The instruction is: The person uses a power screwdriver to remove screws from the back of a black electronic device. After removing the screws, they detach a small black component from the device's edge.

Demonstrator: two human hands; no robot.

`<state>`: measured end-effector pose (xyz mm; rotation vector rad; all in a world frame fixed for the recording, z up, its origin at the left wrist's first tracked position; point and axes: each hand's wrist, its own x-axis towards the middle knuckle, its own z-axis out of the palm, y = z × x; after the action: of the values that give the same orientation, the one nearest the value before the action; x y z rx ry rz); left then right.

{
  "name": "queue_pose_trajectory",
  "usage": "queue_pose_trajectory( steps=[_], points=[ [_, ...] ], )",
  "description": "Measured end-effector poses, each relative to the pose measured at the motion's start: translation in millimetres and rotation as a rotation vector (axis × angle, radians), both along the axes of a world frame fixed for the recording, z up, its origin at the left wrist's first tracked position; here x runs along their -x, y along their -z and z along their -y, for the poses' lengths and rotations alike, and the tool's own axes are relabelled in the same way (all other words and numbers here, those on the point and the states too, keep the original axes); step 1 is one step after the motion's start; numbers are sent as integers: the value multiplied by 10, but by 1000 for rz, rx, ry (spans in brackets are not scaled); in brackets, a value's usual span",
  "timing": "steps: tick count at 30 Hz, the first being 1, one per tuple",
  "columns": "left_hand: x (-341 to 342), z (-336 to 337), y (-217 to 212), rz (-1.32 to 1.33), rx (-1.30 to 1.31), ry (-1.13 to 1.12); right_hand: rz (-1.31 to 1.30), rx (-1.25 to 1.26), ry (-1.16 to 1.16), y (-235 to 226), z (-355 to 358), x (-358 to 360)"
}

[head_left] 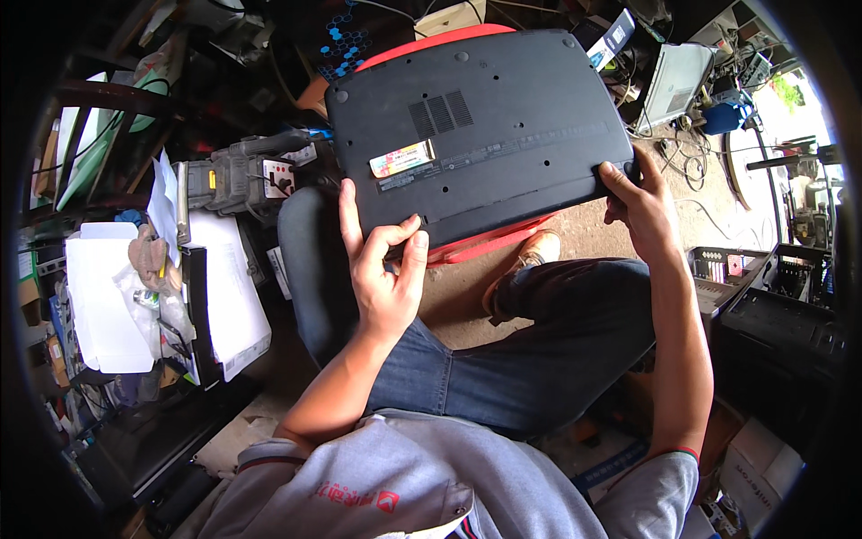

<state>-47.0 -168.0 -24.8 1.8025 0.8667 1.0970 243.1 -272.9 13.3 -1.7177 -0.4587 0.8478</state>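
Fingers [618, 181] of both hands are closed on a black laptop [512, 103] turned underside up in front of the seated person. The left hand [382, 286] has it at the near left corner, one finger stretched along the left side, thumb and another finger at the near edge. The right hand [648, 214] pinches the near right corner, thumb on the underside, the rest curled around the edge. I can see a vent grille [440, 112] toward the far left and a pale sticker [401, 158] nearer. Something red [489, 244] shows past the near and far edges; whether it bears the laptop, I cannot tell.

Nearer are blue jeans [575, 305] and, beyond one knee, a brown shoe [540, 247] on the floor [458, 310]. To the left lie a dark grey case [224, 184] and white sheets [229, 278]. Far right, a silver laptop [675, 85] stands tilted near loose cables [690, 169]; nearer on that side sits an open metal chassis [718, 274].
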Motion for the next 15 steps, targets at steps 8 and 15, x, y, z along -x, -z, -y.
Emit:
queue_pose_trajectory(
  steps=[8, 15],
  points=[
    [12, -41, -55, -16, -1, 44, -134, -58, 73, 8, 18, 52],
    [4, -20, -91, -35, -20, 32, -385, -46, 282, 15, -7, 243]
  ],
)
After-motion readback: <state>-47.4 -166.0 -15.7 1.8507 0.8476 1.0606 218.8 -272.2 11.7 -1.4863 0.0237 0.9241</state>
